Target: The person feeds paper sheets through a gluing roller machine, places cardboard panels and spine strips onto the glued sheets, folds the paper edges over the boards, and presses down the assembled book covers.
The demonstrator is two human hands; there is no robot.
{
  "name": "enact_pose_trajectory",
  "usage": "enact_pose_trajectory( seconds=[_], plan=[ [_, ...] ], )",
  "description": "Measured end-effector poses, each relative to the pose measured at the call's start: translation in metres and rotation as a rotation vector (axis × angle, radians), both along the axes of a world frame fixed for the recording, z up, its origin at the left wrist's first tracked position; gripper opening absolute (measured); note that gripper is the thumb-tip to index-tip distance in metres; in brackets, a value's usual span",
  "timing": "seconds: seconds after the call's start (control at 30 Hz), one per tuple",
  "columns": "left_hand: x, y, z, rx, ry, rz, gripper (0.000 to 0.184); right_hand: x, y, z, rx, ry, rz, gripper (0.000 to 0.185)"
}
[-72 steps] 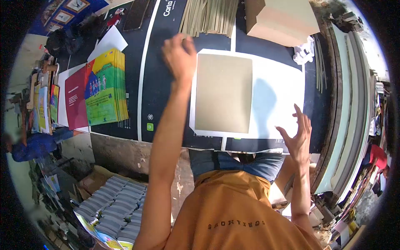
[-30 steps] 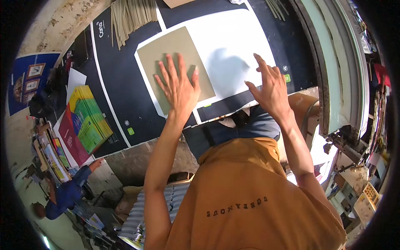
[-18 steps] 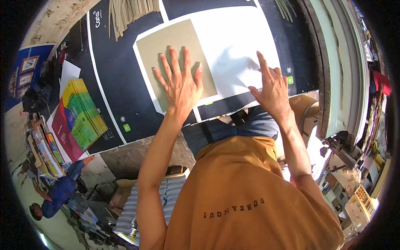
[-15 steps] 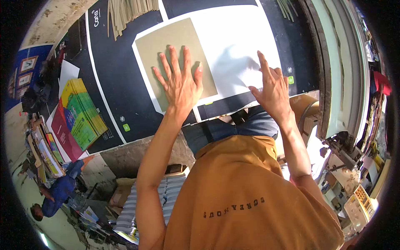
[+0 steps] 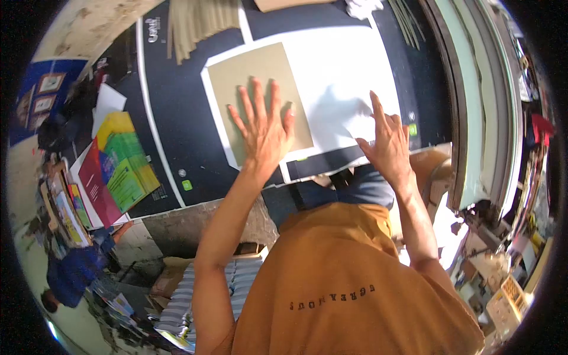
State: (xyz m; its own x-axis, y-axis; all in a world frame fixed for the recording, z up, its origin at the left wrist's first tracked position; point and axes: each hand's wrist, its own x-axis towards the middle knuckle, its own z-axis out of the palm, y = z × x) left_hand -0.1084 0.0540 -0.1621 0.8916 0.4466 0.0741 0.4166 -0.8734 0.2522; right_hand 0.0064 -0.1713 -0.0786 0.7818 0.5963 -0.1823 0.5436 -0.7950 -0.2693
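grey-brown board [image 5: 260, 64] is laid on white sheet [image 5: 343, 62], at its 9 o'clock side; sheet is spread on dark desk [image 5: 177, 106]. board is partly covered by left hand [image 5: 266, 137], fingers splayed, nothing gripped. right hand [image 5: 390, 141] is placed at sheet's 4 o'clock, thumb and index spread apart; contact can't be told. from board: strips [image 5: 201, 26] piled at 11 o'clock, booklets [image 5: 127, 163] stacked at 8.

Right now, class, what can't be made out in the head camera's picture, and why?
All in the head view:
1. Part of the brown board: covered by the left hand.
2. The white sheet's near right corner: behind the right hand.
3. The far ends of the strips and most of the box: cut off by the top edge.
4. Small print on the books: blurred.
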Motion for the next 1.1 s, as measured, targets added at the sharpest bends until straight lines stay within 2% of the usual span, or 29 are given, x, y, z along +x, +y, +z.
enact_pose_trajectory(
  seconds=[0.07,0.13,0.17,0.2,0.23,0.27,0.3,0.33,0.5,0.67,0.8,0.9,0.93,1.0,1.07,1.1],
  plan=[
    [-0.004,0.005,-0.003,0.011,-0.01,-0.013,0.067,-0.002,0.0,0.003,-0.011,0.001,-0.005,0.106],
    [-0.003,0.024,0.028,-0.124,0.151,-0.049,0.062,0.0,-0.005,-0.001,-0.011,-0.026,0.034,0.104],
    [-0.001,0.054,0.028,-0.283,0.004,-0.094,0.054,0.001,-0.008,-0.002,0.045,-0.03,0.023,0.102],
    [0.005,0.073,0.051,-0.667,-0.162,0.224,0.049,0.0,-0.013,-0.002,0.096,-0.029,0.013,0.1],
    [0.015,0.106,0.056,-0.584,-0.285,0.339,0.042,-0.001,-0.019,-0.003,0.142,-0.053,-0.024,0.094],
    [0.022,0.148,0.026,-0.273,-0.57,0.318,0.034,-0.005,-0.02,0.008,0.151,-0.098,-0.05,0.086],
    [0.026,0.18,0.018,0.022,-0.612,0.391,0.027,-0.01,-0.024,0.013,0.178,-0.135,-0.058,0.084],
    [0.031,0.204,0.013,0.089,-0.571,0.466,0.026,-0.014,-0.03,0.018,0.202,-0.173,-0.07,0.081],
    [0.055,0.224,0.001,0.131,-0.414,0.399,0.025,-0.027,-0.056,0.027,0.208,-0.147,-0.163,0.077],
    [0.068,0.234,-0.009,-0.067,-0.388,0.536,0.019,-0.037,-0.065,0.031,0.201,-0.151,-0.155,0.074],
    [0.062,0.228,0.012,-0.195,-0.472,0.664,0.016,-0.041,-0.063,0.034,0.227,-0.174,-0.107,0.066],
    [0.044,0.23,0.035,-0.252,-0.671,0.647,0.015,-0.041,-0.055,0.042,0.318,-0.131,-0.102,0.061],
    [0.034,0.228,0.051,-0.137,-0.72,0.59,0.017,-0.04,-0.051,0.047,0.336,-0.151,-0.075,0.061],
    [0.014,0.218,0.083,-0.134,-0.853,0.52,0.019,-0.034,-0.039,0.061,0.369,-0.192,-0.03,0.059],
    [-0.001,0.226,0.094,-0.341,-1.164,0.305,0.02,-0.029,-0.02,0.083,0.431,-0.177,-0.004,0.054],
    [-0.005,0.209,0.116,-0.371,-1.177,0.314,0.019,-0.023,-0.01,0.09,0.542,-0.179,0.041,0.053]
  ],
)
